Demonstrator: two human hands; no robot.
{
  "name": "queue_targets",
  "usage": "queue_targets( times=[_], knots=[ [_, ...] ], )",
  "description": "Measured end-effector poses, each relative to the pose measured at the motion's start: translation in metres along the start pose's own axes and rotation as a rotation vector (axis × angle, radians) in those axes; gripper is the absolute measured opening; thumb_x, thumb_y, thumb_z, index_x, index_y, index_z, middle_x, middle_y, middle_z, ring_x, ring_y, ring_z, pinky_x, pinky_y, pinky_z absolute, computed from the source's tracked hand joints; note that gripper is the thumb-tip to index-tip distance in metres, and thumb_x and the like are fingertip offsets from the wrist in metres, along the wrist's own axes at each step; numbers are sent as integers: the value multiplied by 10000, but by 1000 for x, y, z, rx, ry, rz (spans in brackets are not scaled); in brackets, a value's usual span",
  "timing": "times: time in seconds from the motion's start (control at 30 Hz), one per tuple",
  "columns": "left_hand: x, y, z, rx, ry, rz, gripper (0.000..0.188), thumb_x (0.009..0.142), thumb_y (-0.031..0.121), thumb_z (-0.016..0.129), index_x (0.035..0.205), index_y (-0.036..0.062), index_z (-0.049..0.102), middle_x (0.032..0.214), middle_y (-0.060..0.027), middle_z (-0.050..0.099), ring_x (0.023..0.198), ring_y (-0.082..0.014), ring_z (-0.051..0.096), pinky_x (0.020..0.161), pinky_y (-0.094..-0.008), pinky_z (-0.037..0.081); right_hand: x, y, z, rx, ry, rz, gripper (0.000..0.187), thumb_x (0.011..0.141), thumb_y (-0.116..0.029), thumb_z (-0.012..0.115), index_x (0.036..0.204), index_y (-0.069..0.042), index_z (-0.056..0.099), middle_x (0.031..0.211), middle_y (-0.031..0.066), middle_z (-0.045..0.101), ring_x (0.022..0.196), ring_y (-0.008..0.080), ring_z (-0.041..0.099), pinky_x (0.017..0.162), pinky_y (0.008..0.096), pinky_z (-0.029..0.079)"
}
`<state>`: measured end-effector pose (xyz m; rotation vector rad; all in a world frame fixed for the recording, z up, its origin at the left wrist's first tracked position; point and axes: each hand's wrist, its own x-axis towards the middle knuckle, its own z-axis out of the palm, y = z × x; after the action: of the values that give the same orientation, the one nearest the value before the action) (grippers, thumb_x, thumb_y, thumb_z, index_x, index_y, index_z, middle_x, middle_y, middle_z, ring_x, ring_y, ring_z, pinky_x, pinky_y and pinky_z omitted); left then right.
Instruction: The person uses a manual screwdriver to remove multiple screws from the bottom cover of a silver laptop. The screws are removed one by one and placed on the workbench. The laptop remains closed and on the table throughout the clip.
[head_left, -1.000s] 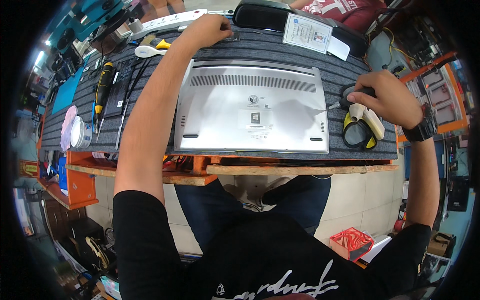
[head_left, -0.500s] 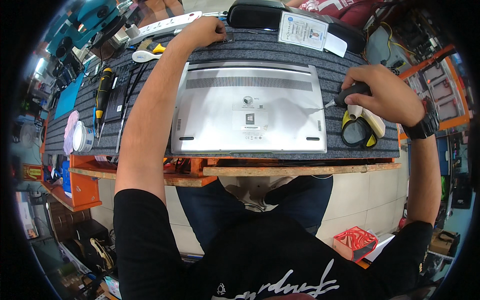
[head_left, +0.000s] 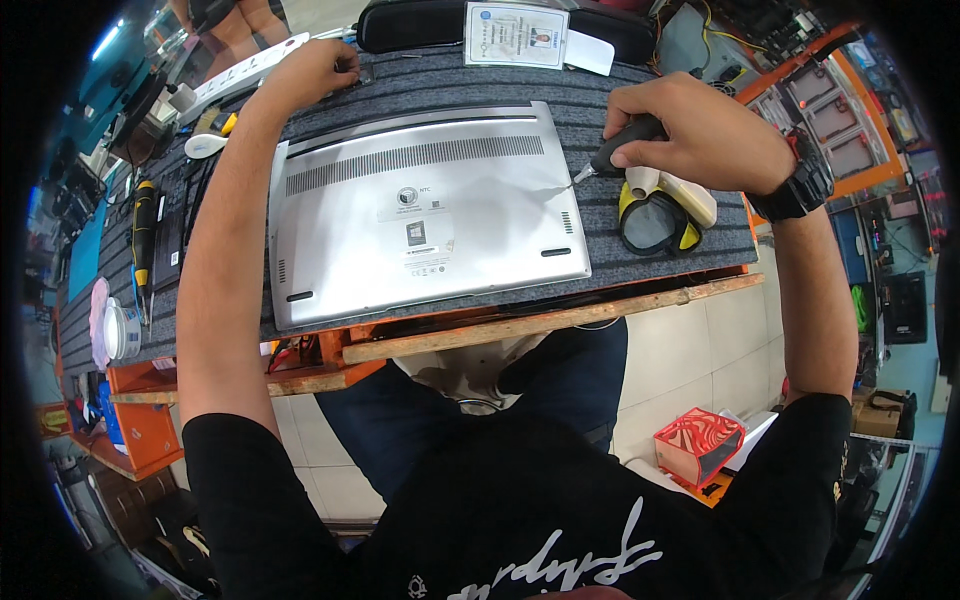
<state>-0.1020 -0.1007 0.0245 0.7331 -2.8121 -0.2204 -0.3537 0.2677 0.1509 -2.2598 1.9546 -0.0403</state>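
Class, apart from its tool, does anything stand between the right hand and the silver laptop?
Nothing visible does: from the right hand, the dark-handled tool points toward the silver laptop. The yellow-and-black item lies off that line.

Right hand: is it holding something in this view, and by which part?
The right hand holds a screwdriver-like tool by its dark handle.

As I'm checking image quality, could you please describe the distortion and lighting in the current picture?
Head view: fisheye distortion curves lines on the striped mat; head view: pale sheen brightens the laptop, with a soft shadow near the dark-handled tool.
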Motion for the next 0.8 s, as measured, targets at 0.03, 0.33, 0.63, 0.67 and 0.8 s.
queue_targets(
  times=[0.03, 0.33, 0.63, 0.67, 0.8],
  knots=[
    [1, -1, 1, -3, -4, 3, 173, 918, 173, 776, 1031, 43, 782, 1015, -152, 796, 906, -315, 748, 867, -396, 581, 0, -1, 0, 4, -7, 18, 212, 944, -208, 767, 1031, -15, 760, 886, 148, 764, 788, 290, 724, 767, 389, 549],
    [-28, -10, -30, -269, 333, 93, 225, 976, 222, 740, 1072, 22, 777, 947, -85, 775, 901, -188, 728, 834, -327, 548, -7, 7, -9, 18, 75, -107, 268, 929, -194, 805, 1111, -7, 745, 973, 124, 766, 841, 261, 732, 783, 348, 563],
    [-159, 69, -30, -1287, 290, -81, 194, 1006, 236, 714, 1056, 49, 703, 1055, -71, 719, 997, -158, 693, 797, -262, 516, 18, -58, 12, 435, 525, -198, 289, 963, -234, 820, 1185, -56, 772, 1053, 45, 759, 790, 86, 677, 691, 241, 551],
    [-173, 79, -28, -1364, 301, -85, 202, 1000, 238, 718, 1057, 46, 693, 1048, -79, 712, 990, -173, 703, 784, -265, 532, 30, -67, 18, 300, 571, -362, 311, 940, -192, 841, 1203, -42, 769, 1051, 56, 761, 760, 93, 678, 674, 240, 552],
    [-218, 107, -23, -1719, 353, -107, 184, 1011, 216, 723, 1066, 41, 713, 1066, -128, 772, 1015, -257, 776, 797, -306, 633, 49, -109, 37, 544, 587, -391, 296, 941, -95, 814, 1197, 38, 749, 1030, 117, 756, 798, 131, 712, 695, 253, 577]
  ],
)
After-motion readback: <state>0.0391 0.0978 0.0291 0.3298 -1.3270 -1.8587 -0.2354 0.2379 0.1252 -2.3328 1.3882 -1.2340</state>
